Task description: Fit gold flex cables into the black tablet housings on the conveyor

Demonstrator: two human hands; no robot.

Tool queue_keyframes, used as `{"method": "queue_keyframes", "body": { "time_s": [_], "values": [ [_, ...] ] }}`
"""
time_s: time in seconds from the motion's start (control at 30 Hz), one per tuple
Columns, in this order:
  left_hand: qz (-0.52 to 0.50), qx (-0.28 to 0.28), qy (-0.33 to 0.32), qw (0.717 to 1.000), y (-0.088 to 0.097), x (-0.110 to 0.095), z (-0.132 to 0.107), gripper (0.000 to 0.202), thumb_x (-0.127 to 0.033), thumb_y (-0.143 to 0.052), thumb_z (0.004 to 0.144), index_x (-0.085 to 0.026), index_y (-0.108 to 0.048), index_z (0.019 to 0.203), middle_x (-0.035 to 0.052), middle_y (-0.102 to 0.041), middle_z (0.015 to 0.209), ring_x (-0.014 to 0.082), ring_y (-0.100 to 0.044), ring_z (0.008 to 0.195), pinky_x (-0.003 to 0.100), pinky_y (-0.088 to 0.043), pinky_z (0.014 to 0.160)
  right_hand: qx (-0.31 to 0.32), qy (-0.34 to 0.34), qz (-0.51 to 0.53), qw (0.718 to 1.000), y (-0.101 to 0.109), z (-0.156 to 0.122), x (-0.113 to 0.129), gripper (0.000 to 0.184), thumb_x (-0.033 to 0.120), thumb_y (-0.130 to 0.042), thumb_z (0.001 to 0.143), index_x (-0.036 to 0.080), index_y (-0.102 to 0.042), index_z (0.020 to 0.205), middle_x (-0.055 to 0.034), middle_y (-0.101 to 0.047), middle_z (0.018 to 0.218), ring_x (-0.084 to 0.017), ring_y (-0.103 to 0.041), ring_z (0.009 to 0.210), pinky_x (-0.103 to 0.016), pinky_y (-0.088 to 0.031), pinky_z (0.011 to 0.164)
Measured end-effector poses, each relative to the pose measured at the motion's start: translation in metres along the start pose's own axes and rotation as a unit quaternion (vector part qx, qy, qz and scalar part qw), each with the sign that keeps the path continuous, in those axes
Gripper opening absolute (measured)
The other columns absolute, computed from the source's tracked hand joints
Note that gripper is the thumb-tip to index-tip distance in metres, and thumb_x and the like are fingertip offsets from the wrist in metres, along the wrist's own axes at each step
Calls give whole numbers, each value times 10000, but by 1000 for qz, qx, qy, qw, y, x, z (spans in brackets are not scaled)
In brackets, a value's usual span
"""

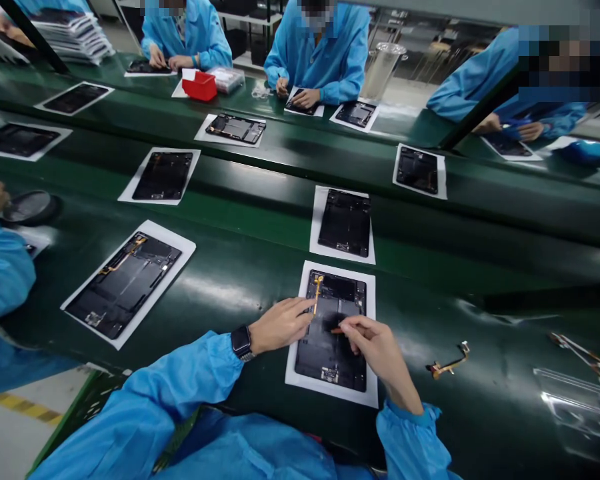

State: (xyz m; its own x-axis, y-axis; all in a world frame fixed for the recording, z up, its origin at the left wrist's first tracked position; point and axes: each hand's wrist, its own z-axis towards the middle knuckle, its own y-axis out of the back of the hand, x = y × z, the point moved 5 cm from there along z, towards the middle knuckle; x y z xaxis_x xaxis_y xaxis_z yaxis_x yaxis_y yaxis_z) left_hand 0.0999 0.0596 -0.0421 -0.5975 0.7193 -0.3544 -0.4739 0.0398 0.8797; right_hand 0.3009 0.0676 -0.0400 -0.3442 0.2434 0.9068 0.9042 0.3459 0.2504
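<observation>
On a white sheet [293,373] that seems laid to protect it from the green conveyor belt [430,420], a tablet chassis [330,357] lies beneath both hands, the open left hand [280,325] resting on its orange flex cable [316,293], apparently to steady it, while the right hand [375,347] pinches a small orange-tipped tool [335,330].

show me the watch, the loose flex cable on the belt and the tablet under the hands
wrist watch [241,341], head view, on its dark face
loose flex cable [449,363], head view, on its gold middle
tablet housing [321,360], head view, on its bare dark back
</observation>
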Motion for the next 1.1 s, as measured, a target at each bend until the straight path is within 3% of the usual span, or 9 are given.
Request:
{"method": "queue_keyframes", "body": {
  "time_s": [0.13, 0.27, 0.4, 0.6, 0.7, 0.83, 1.1],
  "values": [
    [8, 20, 4, 1000, 1, -1, 4, 233, -219, -533, 922, -142, -578, 1138, 139, -526, 1340, 264, -510, 1238, 404, -489, 993, 11, 18, -4, 1000, -10, -8, -3, 380, 539, -628, 843, 193, -659, 997, -39, -661, 756, -158, -584, 577, -298, -513, 562],
    [34, 57, -13, 998, 1, -6, 8, 205, -195, -574, 890, -123, -603, 1080, 153, -519, 1339, 295, -470, 1275, 419, -464, 1029, -46, 69, -141, 987, -11, -9, 8, 283, 455, -540, 919, 217, -641, 1035, -70, -693, 873, -215, -663, 736, -346, -545, 703],
    [10, 45, -21, 999, 3, -6, 6, 155, -208, -561, 899, -131, -621, 1020, 147, -499, 1369, 292, -462, 1294, 420, -450, 1061, -38, 151, -300, 941, -22, -5, 28, 218, 298, -441, 964, 231, -617, 1075, -86, -693, 1034, -238, -672, 914, -361, -527, 820],
    [-56, -11, 45, 997, 15, 11, -1, 428, -214, -526, 917, -159, -434, 1331, 161, -452, 1418, 271, -444, 1325, 436, -447, 1075, 26, 200, -483, 852, -53, 6, 45, 268, 107, -380, 952, 176, -630, 1022, -82, -681, 936, -214, -671, 837, -303, -502, 718],
    [-60, -18, 63, 996, 17, 18, -3, 499, -237, -549, 907, -165, -376, 1370, 183, -426, 1433, 299, -425, 1336, 476, -435, 1077, 26, 209, -516, 830, -65, 11, 47, 233, 105, -416, 948, 161, -640, 984, -73, -679, 898, -204, -667, 755, -289, -481, 643],
    [-70, 0, 63, 996, 12, 20, -3, 572, -301, -601, 887, -142, -354, 1377, 206, -396, 1449, 322, -377, 1367, 484, -385, 1108, -7, 214, -505, 836, -69, 13, 45, 225, 132, -426, 956, 170, -648, 955, -79, -693, 922, -189, -669, 727, -271, -470, 610],
    [-96, 19, 70, 993, 6, 22, -2, 749, -441, -655, 846, -127, -296, 1424, 218, -355, 1480, 336, -299, 1410, 488, -310, 1141, -80, 219, -364, 902, -58, 10, 35, 201, 211, -475, 949, 168, -666, 993, -83, -731, 960, -213, -698, 833, -311, -529, 745]
  ]
}}
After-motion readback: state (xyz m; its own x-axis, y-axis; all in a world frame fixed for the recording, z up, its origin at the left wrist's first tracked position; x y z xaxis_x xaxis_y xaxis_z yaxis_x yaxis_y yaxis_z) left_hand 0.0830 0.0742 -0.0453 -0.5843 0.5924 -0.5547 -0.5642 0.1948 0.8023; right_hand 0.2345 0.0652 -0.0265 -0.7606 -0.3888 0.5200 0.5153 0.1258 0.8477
